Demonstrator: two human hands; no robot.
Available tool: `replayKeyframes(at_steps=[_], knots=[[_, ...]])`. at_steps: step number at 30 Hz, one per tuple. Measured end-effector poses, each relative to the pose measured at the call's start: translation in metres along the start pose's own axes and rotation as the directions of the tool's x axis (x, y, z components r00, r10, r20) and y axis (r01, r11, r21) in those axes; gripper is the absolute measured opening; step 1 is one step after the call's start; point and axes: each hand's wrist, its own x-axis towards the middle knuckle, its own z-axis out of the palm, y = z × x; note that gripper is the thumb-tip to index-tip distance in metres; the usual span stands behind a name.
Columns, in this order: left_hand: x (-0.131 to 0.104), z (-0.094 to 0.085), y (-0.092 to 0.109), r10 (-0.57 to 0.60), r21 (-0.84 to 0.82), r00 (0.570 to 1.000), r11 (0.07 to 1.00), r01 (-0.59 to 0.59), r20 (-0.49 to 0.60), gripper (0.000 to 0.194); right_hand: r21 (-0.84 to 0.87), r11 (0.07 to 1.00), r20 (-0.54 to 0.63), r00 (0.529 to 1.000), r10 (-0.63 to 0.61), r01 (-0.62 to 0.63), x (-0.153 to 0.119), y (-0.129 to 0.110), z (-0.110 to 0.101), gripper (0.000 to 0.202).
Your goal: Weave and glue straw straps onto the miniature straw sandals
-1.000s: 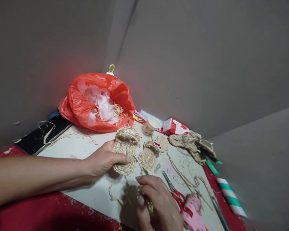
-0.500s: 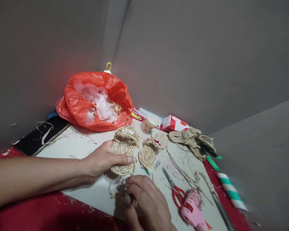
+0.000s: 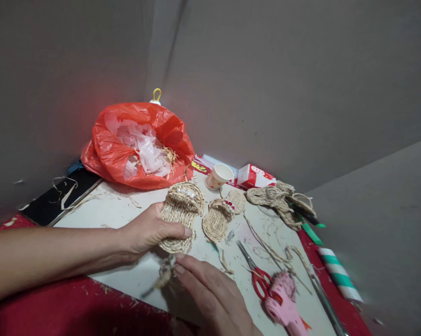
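Slipper (image 3: 178, 214), likely pliant, best held by its sole, clasped in my left hand (image 3: 149, 232); right hand (image 3: 214, 291) nearby, half-curled, contents unclear.

Cup (image 3: 217, 178) btwn bag (image 3: 108, 149) & box (image 3: 254, 178) | scissors (image 3: 258, 276) L of glue gun (image 3: 283, 307)

Closed in by dull grey walls (image 3: 273, 84), meeting behind a red-covered worktop (image 3: 49, 310) topped with a flat white sheet (image 3: 117, 200). Marked near the corner by a paler strip (image 3: 160, 42) and a dark slanting line (image 3: 174, 44). Dimly lit, with a reddish tint toward the left.
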Motion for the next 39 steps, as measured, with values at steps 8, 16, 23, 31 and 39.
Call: replayKeyframes(at_steps=[8,16,23,31,39], knots=[[-0.001,0.001,-0.002,-0.03,-0.054,1.0,0.998,0.029,-0.002,0.03,0.221,0.919,-0.298,0.875,0.382,-0.326,-0.017,0.005,0.005,0.029],[-0.002,-0.002,-0.005,0.005,-0.008,0.996,1.0,-0.004,0.092,0.027,0.73,0.098,0.235,0.382,0.894,-0.677,0.01,0.007,0.013,0.02],[-0.003,0.001,-0.001,0.02,0.086,0.999,0.996,-0.023,0.039,0.024,0.829,-0.263,0.462,0.341,0.819,-0.493,0.009,0.011,0.02,0.021],[0.0,0.002,-0.003,0.047,0.038,0.999,0.998,-0.048,0.021,0.019,0.849,-0.284,0.458,0.353,0.816,-0.446,0.011,0.01,0.017,0.018],[0.0,0.001,-0.004,0.064,0.06,0.998,0.996,-0.065,0.011,0.027,0.849,-0.257,0.45,0.377,0.81,-0.462,0.009,0.011,0.016,0.019]])
